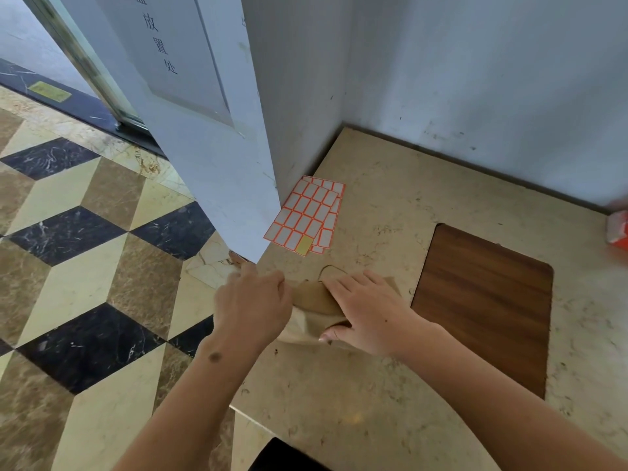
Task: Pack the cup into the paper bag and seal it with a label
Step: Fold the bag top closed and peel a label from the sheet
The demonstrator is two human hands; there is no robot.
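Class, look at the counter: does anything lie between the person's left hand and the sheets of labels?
Nothing visible does. The left hand grips the paper bag; the label sheets lie just beyond on bare counter, beside the white panel.

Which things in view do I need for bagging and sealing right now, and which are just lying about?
For the job:
- paper bag, under both hands: left hand, right hand
- label sheets, one label already gone
- the cup is not visible

Lying about:
- orange and white box at the right edge
- wooden inset panel in the counter
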